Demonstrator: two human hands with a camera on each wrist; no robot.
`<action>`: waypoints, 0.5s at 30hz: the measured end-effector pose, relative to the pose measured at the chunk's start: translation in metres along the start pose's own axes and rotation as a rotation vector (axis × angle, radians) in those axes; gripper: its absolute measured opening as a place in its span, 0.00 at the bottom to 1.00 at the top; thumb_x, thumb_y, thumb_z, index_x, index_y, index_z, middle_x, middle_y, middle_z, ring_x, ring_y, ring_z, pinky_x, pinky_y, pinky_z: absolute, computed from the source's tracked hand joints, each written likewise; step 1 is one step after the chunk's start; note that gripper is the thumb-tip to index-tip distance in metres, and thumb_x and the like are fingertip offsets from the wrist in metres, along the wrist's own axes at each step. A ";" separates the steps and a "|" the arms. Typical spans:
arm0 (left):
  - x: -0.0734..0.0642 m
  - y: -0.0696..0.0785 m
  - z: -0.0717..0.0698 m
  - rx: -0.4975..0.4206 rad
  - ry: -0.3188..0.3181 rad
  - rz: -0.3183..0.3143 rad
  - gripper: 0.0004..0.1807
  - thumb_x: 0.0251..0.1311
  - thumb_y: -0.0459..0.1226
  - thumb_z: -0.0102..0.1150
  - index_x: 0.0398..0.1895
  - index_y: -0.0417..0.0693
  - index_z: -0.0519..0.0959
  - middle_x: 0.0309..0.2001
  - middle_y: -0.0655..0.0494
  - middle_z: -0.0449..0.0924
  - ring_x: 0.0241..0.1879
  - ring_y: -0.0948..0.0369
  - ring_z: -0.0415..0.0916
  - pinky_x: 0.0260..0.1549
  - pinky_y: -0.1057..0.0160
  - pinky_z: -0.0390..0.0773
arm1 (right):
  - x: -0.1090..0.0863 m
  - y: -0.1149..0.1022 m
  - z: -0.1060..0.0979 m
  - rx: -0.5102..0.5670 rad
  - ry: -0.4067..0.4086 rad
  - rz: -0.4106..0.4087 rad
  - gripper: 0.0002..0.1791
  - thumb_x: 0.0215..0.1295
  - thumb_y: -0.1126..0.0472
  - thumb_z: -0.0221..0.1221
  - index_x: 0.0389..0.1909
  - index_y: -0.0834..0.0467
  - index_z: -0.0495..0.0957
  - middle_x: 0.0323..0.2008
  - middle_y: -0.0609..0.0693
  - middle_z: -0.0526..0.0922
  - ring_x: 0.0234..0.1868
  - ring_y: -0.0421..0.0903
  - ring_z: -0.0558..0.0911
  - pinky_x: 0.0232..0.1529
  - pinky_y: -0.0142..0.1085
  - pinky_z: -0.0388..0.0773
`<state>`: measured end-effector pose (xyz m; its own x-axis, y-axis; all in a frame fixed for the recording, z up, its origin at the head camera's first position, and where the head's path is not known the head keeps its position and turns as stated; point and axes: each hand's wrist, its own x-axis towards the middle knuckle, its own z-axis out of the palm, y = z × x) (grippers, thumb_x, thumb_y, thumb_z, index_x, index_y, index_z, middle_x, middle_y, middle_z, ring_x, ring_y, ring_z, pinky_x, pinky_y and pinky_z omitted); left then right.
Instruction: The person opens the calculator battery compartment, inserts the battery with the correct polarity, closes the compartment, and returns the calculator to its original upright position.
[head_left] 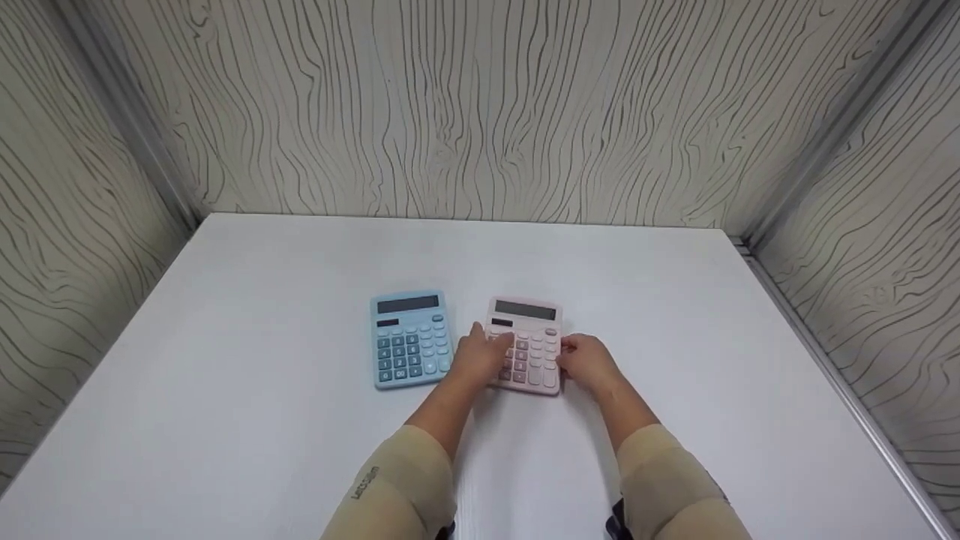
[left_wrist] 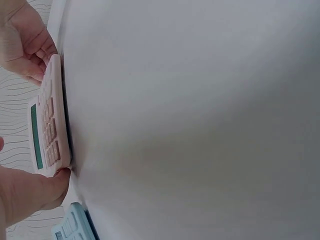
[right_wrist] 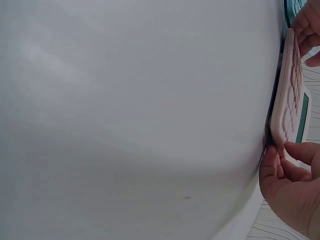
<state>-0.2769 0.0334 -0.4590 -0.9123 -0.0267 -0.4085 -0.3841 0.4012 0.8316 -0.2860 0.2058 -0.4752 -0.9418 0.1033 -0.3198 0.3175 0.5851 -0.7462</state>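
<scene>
A pink calculator lies face up on the white table, its display at the far end. At its left edge is my left hand, fingers against the side and thumb over the left keys. In the left wrist view those fingers bend at the calculator's edge. My right hand pinches the right edge; in the right wrist view the thumb is on top and curled fingers are at the underside. The thumb's contact on the left is hard to tell.
A light blue calculator lies face up just left of the pink one, slightly turned. The white table is bounded by wood-grain panels at the back and both sides, with grey metal posts in the corners.
</scene>
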 end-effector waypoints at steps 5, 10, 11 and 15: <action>0.003 0.000 -0.005 -0.034 -0.026 0.043 0.40 0.63 0.56 0.38 0.72 0.46 0.43 0.70 0.46 0.48 0.69 0.49 0.43 0.64 0.48 0.49 | 0.002 -0.001 0.002 -0.003 0.014 0.004 0.25 0.60 0.69 0.54 0.60 0.67 0.65 0.45 0.57 0.77 0.44 0.47 0.78 0.44 0.37 0.76; 0.004 -0.005 -0.011 -0.070 -0.058 0.084 0.39 0.63 0.57 0.36 0.72 0.50 0.43 0.71 0.49 0.48 0.69 0.50 0.43 0.64 0.48 0.49 | 0.001 -0.002 0.000 -0.063 0.034 -0.015 0.27 0.59 0.67 0.55 0.61 0.65 0.64 0.44 0.57 0.77 0.43 0.48 0.77 0.45 0.38 0.76; 0.004 -0.005 -0.013 -0.075 -0.065 0.096 0.39 0.63 0.57 0.36 0.72 0.50 0.43 0.70 0.49 0.48 0.69 0.50 0.44 0.64 0.48 0.49 | 0.001 -0.002 -0.001 -0.081 0.038 -0.020 0.27 0.59 0.66 0.55 0.61 0.65 0.64 0.43 0.57 0.77 0.42 0.48 0.77 0.44 0.39 0.76; 0.004 -0.005 -0.024 -0.040 -0.056 0.162 0.40 0.62 0.58 0.39 0.72 0.51 0.45 0.69 0.48 0.52 0.69 0.51 0.47 0.64 0.48 0.52 | 0.001 -0.002 -0.009 -0.166 0.031 -0.050 0.29 0.60 0.59 0.57 0.62 0.62 0.63 0.46 0.58 0.76 0.44 0.51 0.77 0.46 0.43 0.74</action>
